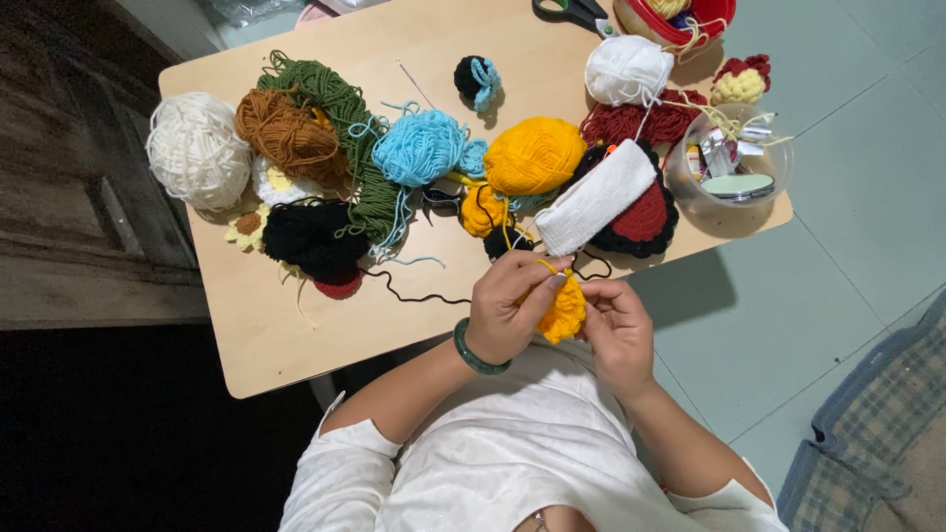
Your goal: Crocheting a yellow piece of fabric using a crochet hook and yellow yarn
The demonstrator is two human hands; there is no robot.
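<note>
Between the two hands, just off the near edge of the wooden table (286, 335), sits a small yellow crochet piece (566, 311). The left hand (507, 307), with a green bangle (475, 353) at the wrist, pinches the piece with curled fingers; the right hand (616, 325) closes on its other side. A yellow strand runs up from it toward the yellow yarn ball (534, 155) on the table. Near that ball lie a white knitted band (594, 197), a light blue yarn ball (422, 146), black yarn (310, 236), green yarn (340, 108), brown yarn (288, 133) and a cream ball (195, 150). A clear plastic tub (729, 163) stands at the table's right corner.
</note>
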